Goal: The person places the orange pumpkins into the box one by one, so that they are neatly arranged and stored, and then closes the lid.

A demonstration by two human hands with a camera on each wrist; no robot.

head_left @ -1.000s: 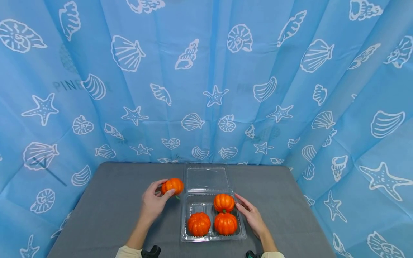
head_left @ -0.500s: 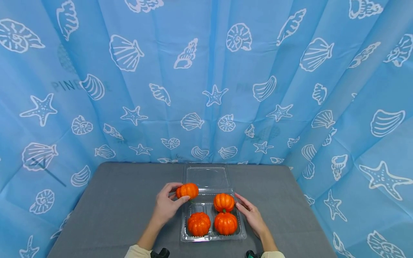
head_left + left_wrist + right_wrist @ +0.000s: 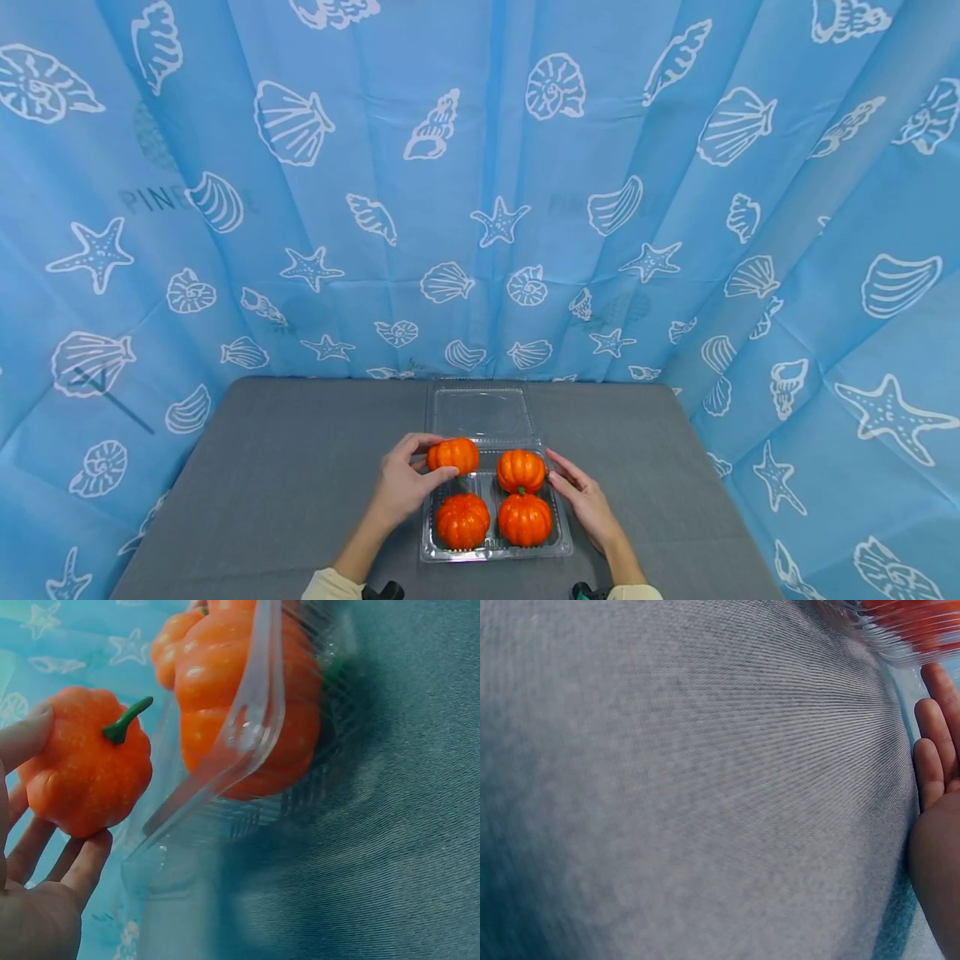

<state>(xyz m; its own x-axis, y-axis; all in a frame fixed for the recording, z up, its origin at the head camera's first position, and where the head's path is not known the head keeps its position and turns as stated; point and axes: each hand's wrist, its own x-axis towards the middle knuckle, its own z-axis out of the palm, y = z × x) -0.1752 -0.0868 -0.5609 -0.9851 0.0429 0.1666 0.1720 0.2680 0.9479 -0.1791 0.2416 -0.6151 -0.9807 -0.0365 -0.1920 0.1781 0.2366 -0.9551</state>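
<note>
A small orange pumpkin [image 3: 86,769] with a green stem is held between the thumb and fingers of my left hand [image 3: 405,482], over the back left part of a clear plastic clamshell box [image 3: 495,553]. Inside the box sit three more pumpkins: one at the front left [image 3: 462,522], one at the front right [image 3: 524,521] and one at the back right [image 3: 521,472]. My right hand [image 3: 588,504] rests along the box's right side, fingertips right at the rim and fingers fairly straight. In the right wrist view the ribbed box wall shows just above those fingertips.
The transparent lid [image 3: 482,414] lies folded back behind the box. Grey cloth covers the table [image 3: 300,450]. A blue curtain [image 3: 480,167] with white shells and starfish hangs behind and along both sides.
My left hand has carried its pumpkin rightward and slightly nearer, from beside the box to over its back left part. The right hand and the other pumpkins have stayed put.
</note>
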